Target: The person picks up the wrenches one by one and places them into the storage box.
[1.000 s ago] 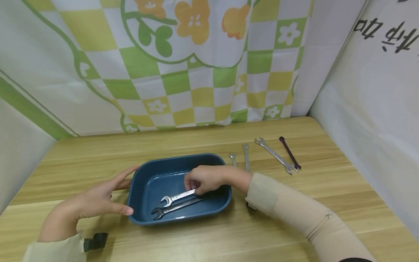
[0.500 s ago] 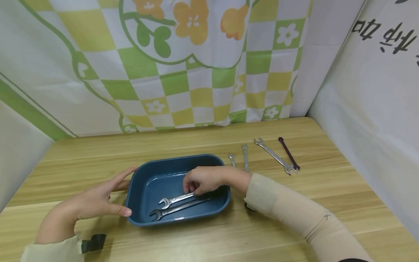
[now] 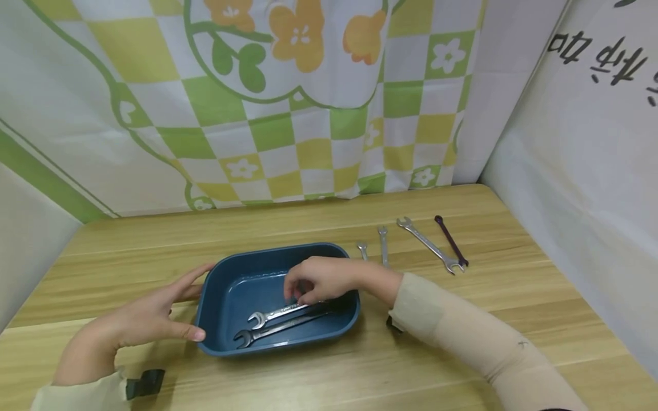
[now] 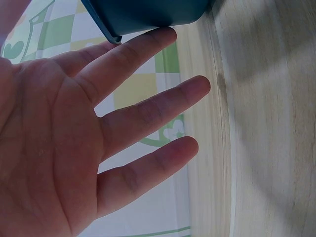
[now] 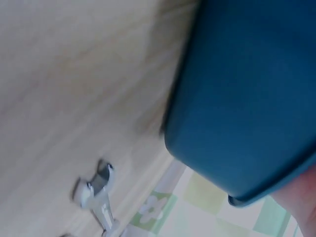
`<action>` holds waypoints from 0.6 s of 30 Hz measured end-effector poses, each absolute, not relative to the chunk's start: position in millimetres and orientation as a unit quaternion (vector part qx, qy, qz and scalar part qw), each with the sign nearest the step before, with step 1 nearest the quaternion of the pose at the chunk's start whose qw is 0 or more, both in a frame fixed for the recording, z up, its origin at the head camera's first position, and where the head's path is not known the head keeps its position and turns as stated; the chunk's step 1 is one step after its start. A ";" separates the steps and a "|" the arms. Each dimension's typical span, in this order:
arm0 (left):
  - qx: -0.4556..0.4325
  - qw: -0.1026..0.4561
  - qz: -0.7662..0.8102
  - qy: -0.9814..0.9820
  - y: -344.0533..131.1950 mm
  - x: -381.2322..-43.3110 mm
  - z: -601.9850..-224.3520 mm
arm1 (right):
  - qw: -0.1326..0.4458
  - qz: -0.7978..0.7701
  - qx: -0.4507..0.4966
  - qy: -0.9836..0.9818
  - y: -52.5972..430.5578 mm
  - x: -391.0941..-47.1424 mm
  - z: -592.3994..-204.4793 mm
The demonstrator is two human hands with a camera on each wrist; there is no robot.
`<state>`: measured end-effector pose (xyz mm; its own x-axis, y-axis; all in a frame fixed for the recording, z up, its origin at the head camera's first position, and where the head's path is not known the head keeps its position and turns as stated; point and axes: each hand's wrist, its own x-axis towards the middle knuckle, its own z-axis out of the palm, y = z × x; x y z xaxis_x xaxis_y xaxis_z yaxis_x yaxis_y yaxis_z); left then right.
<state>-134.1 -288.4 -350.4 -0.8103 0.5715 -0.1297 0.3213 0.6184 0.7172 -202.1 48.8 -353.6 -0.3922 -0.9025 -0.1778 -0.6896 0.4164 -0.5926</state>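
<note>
A blue plastic box (image 3: pixel 277 251) stands on the wooden table. Inside it lie a silver open-end wrench (image 3: pixel 277 313) and, nearer its front wall, a darker grey wrench (image 3: pixel 283 328). Over the silver wrench's right end hovers my right hand (image 3: pixel 324 279), its fingers loosely bent and apparently off the metal. The right ends of both wrenches are partly hidden. My left hand (image 3: pixel 141 319) spreads at the box's left end, thumb at the front corner and straight fingers behind. In the left wrist view, one extended finger (image 4: pixel 128 59) touches the box's outer wall.
To the right of the box, a short silver wrench (image 3: pixel 362 250), a slim silver wrench (image 3: pixel 384 246), a larger double open-end wrench (image 3: pixel 428 243) and a dark purple wrench (image 3: pixel 451 240) lie on the table (image 3: pixel 329 377). A checked floral cloth (image 3: pixel 313 154) hangs behind.
My right hand has let go of the silver wrench and risen slightly from it. The wrench now rests in the box. My left hand keeps its place at the box.
</note>
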 end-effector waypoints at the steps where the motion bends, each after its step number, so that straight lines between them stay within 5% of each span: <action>1: 0.253 0.176 0.356 0.882 -288.5 -134.3 -350.3 | 0.240 -0.222 -0.495 0.805 50.6 -201.9 -352.0; 18: 0.262 0.180 0.373 0.872 -287.7 -133.8 -349.0 | 0.161 -0.321 -0.440 0.823 113.2 -205.7 -327.8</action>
<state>-133.8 -287.7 -349.0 -0.7977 0.5915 -0.1173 0.3237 0.5840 0.7444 -205.7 113.2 -327.8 -0.5618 -0.8271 0.0172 -0.6204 0.4075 -0.6702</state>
